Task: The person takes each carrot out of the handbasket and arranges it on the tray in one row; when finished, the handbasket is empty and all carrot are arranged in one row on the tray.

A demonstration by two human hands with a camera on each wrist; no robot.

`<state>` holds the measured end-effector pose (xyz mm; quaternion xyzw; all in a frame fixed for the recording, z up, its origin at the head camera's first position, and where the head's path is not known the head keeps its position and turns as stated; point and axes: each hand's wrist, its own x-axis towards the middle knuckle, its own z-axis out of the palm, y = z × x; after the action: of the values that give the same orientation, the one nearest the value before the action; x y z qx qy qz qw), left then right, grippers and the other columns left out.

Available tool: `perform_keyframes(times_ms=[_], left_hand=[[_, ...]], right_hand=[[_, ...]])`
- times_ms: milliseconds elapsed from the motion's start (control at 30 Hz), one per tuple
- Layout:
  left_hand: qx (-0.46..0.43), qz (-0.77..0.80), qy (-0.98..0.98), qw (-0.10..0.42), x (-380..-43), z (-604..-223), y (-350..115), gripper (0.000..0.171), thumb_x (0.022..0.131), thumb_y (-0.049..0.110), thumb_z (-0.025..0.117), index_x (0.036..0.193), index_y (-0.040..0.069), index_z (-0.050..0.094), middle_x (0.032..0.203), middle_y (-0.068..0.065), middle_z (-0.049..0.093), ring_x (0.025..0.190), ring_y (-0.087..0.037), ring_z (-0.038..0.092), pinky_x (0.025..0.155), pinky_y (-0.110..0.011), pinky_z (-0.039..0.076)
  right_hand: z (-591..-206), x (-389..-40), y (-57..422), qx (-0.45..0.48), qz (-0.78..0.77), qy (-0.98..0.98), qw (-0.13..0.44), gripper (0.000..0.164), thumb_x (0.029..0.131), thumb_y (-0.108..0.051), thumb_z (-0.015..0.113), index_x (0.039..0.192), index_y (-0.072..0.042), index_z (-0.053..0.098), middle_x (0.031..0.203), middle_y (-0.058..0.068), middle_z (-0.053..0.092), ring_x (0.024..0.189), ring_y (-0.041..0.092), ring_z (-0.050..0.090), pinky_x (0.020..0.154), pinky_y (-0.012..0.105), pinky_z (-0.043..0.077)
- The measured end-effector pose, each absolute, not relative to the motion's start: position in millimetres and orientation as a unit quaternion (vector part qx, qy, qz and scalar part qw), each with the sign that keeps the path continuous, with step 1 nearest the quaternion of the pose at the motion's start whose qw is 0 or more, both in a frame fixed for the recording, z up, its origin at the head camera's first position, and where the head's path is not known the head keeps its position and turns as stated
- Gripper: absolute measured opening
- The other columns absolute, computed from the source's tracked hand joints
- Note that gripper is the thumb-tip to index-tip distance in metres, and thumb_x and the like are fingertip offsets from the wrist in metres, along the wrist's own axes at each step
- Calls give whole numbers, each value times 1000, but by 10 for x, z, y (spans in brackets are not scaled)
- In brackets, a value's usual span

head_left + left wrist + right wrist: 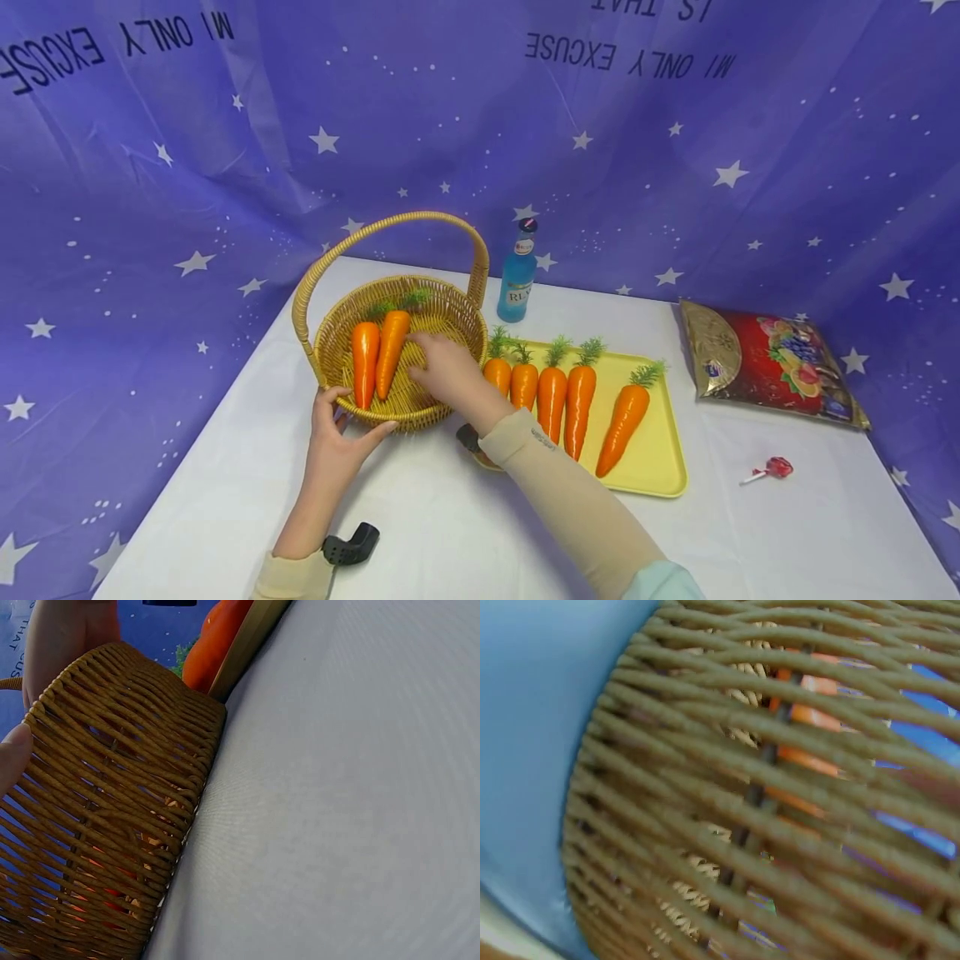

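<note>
A wicker basket [450, 412] with a tall arched handle stands on the table. Two toy carrots, a left one [365, 362] and a right one [393, 352], lie side by side in it, green tops toward the back. My left hand [333, 442] holds the basket's front left rim, its thumb [13, 759] against the weave in the left wrist view. Over the basket's right rim reaches my right hand [457, 375], fingers loosely extended beside the right carrot and nothing held. Through the weave, the right wrist view shows patches of orange carrot [810, 720].
Right of the basket lies a yellow tray [660, 450] with several more carrots [624, 427], partly covered by my right forearm. A blue bottle [517, 283] stands behind. Farther right are a red and gold bag [772, 362] and a red lollipop [778, 467].
</note>
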<state>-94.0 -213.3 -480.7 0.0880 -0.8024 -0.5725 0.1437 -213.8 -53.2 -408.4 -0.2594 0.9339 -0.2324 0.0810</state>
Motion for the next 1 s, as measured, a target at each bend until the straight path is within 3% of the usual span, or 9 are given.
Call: perform_keyframes(times_ms=[100,200,333,600,733,867,1000], left_hand=[[86,-571,-803,145,-941,-4812,-2135,77,74,20,85,128,5,33,140,-15,26,132,-29,30,110,-49,33],[86,-571,-803,147,-945,-4813,-2135,76,75,20,85,128,4,33,137,-14,28,132,-28,30,110,-48,33],[88,-570,-803,147,-945,-4811,-2133,76,75,20,85,128,4,33,138,-14,28,132,-28,30,110,-49,33],[85,-575,-800,148,-954,-4795,-2122,76,75,20,85,128,5,34,137,-13,29,132,-27,30,110,-48,33],[84,-577,-799,148,-962,-4788,-2120,76,75,20,85,128,4,34,138,-14,28,132,-27,30,111,-48,32],[95,-574,-801,140,-962,-4795,-2121,78,75,22,85,130,4,33,142,-16,25,134,-29,28,111,-47,32],[107,-577,-799,131,-948,-4811,-2121,80,75,22,85,131,3,31,143,-17,23,135,-33,28,111,-48,31]], right_hand=[[-4097,-2141,-586,-265,-224,934,88,52,93,-27,64,142,-18,48,129,9,58,83,20,62,68,30,53],[-4116,-2150,-641,-264,-213,936,92,54,93,-29,65,142,-19,47,129,8,59,96,20,62,73,30,54],[-4139,-2160,-704,-260,-214,936,102,54,92,-30,66,142,-21,47,130,5,59,102,20,61,74,28,53],[-4152,-2165,-781,-268,-224,931,109,50,93,-27,66,140,-18,50,125,6,62,81,14,59,60,23,48],[-4168,-2177,-831,-265,-222,931,116,50,92,-26,65,139,-18,50,105,3,67,65,11,53,51,22,44],[-4198,-2190,-901,-270,-213,930,126,48,93,-25,63,139,-19,50,75,-1,61,55,11,47,46,23,40],[-4224,-2175,-953,-276,-198,931,135,47,94,-27,62,139,-18,50,77,-1,62,59,12,50,52,23,42]])
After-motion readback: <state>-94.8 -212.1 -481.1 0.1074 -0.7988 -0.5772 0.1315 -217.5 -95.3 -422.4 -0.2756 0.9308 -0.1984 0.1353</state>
